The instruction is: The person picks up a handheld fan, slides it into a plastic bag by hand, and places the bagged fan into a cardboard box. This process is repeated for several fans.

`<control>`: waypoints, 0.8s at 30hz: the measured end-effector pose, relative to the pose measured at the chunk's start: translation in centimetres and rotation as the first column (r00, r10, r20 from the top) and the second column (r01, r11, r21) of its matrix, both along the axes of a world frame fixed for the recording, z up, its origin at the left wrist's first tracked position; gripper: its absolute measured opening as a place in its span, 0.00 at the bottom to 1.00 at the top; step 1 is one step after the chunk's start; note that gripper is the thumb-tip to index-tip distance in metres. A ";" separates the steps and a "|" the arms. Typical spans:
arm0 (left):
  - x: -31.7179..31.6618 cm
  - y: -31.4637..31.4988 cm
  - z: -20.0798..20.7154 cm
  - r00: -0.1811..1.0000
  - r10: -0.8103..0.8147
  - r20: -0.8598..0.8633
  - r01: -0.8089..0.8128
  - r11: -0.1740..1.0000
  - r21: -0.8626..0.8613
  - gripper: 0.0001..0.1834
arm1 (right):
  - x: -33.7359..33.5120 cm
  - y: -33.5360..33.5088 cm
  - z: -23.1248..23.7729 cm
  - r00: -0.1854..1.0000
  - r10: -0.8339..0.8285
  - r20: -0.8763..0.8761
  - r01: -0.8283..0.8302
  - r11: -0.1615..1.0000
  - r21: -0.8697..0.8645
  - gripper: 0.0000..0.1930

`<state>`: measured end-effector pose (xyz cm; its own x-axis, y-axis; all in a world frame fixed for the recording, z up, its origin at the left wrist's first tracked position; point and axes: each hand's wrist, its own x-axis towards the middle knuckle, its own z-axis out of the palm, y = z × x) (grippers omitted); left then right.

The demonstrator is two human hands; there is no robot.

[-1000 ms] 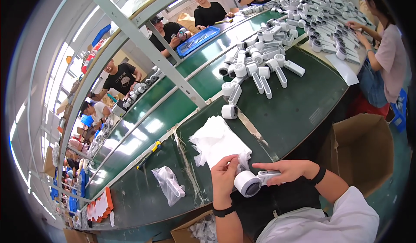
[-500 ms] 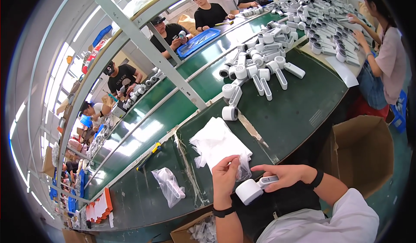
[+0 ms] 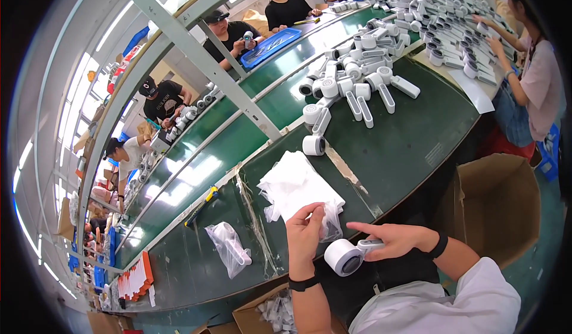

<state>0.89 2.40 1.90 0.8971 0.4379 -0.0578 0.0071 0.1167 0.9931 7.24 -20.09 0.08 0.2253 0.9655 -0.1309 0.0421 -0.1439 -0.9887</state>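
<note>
My left hand (image 3: 304, 239) pinches the edge of a clear plastic bag (image 3: 332, 225) at the near corner of a stack of white bags (image 3: 301, 185). Just right of it, a white handheld fan (image 3: 339, 255) with a drum-shaped head is in my right hand (image 3: 398, 240). My right fingers close round its short handle, while the index finger points out toward the bag. The dark round opening of the head faces down toward me. On the bench to the left lies another white fan inside a clear bag (image 3: 229, 247).
A heap of white fans (image 3: 357, 78) covers the far bench. A yellow cutter knife (image 3: 202, 206) lies near the conveyor (image 3: 220, 137). Orange-white cards (image 3: 136, 280) sit at far left. Cardboard boxes stand at right (image 3: 500, 209) and below (image 3: 253, 316). A co-worker (image 3: 533, 90) handles fans at right.
The fan in my right hand has turned and risen slightly, so its dark opening now shows. My left hand has shifted slightly up and left with the bag edge.
</note>
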 end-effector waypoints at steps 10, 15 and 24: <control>-0.2 0.2 -0.2 0.999 0.008 0.035 -0.009 1.000 0.021 0.10 | 1.2 2.0 0.2 0.996 -0.023 -0.084 0.018 0.998 -0.067 0.38; -0.9 0.9 0.4 1.000 0.014 -0.003 -0.014 1.000 -0.024 0.10 | 1.6 2.3 0.1 0.979 -0.165 -0.120 0.148 0.979 -0.137 0.33; -1.2 0.4 0.9 0.998 -0.054 -0.037 0.058 0.992 0.112 0.08 | 1.3 2.3 1.8 0.973 -0.197 -0.120 0.172 0.966 -0.195 0.35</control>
